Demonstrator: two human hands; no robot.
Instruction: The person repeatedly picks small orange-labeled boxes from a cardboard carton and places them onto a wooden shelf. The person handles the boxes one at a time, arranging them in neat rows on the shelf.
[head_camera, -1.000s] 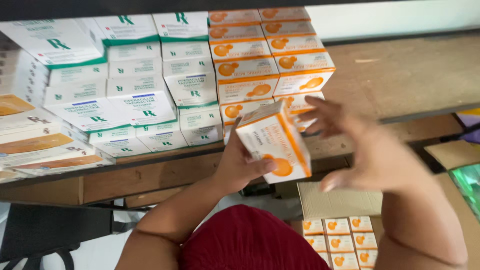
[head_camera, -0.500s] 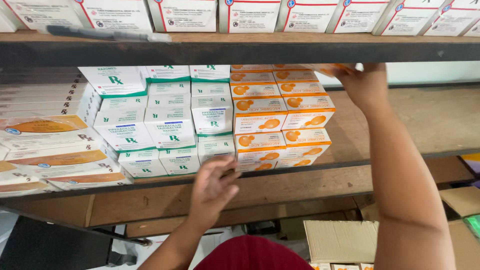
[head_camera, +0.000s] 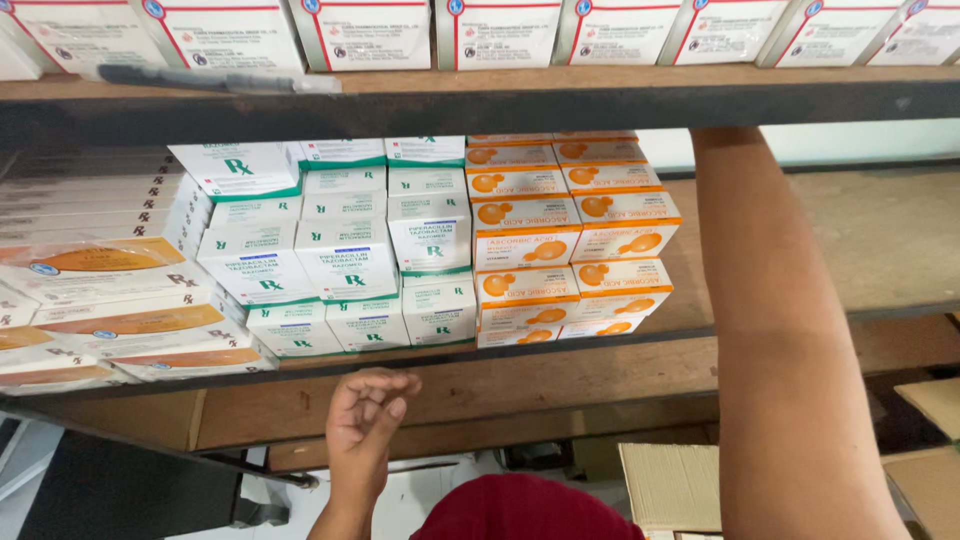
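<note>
The left hand (head_camera: 365, 415) hung loose in front of the near edge of the shelf (head_camera: 560, 365), its fingers (head_camera: 385, 392) curled a little and holding nothing. It touched no box; it sat just below the green boxes (head_camera: 350, 260). The right arm (head_camera: 780, 330) went up past the orange boxes (head_camera: 565, 240) and behind the top shelf (head_camera: 500, 100), so the right hand was hidden and nobody could tell if it held anything. The orange boxes stood in a neat pile near the middle of the shelf, just to the right of the green ones and touching them. Packed tight like that, they likely kept each other from tipping. To the far left, long flat boxes (head_camera: 110, 290) lay on top of each other. White boxes (head_camera: 495, 30) stood in a row on the top shelf. A brown carton (head_camera: 670, 485) sat low down, near the right arm.
</note>
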